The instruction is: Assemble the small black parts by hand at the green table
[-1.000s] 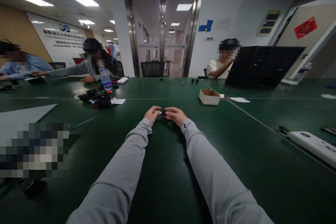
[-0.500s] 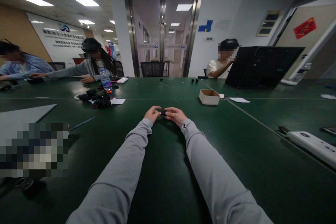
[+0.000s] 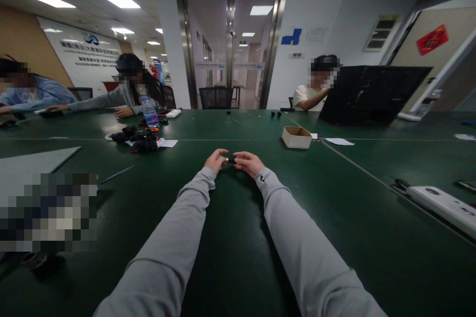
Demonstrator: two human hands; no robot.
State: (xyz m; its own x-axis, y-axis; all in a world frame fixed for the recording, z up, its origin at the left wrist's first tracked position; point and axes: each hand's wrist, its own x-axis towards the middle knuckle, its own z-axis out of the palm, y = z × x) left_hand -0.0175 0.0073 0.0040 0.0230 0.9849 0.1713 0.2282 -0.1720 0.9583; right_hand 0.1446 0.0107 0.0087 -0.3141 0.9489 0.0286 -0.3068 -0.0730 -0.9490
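the person's grey sleeves run forward over the bench, both forearms reaching well out, probably so that the work sits in front of the body with open surface around it. at their ends the left hand and the right hand face each other, pinching a small dark piece with a bright end: the left thumb and fingertips at that bright end, the right ones on the dark part. a grip from both ends likely steadies so slight a thing and leaves its middle visible, though the fingers hide too much to tell its exact shape. the piece lies level between the two hands, touching both, roughly sideways to the person, and seems to be just above the bench. farther out and to the right an open box stands upright, perhaps set there to be near the right hand without crowding it. to the left, beyond the left hand, dark items are heaped beside a bottle; farther still, small black pieces sit near the bench's far edge.
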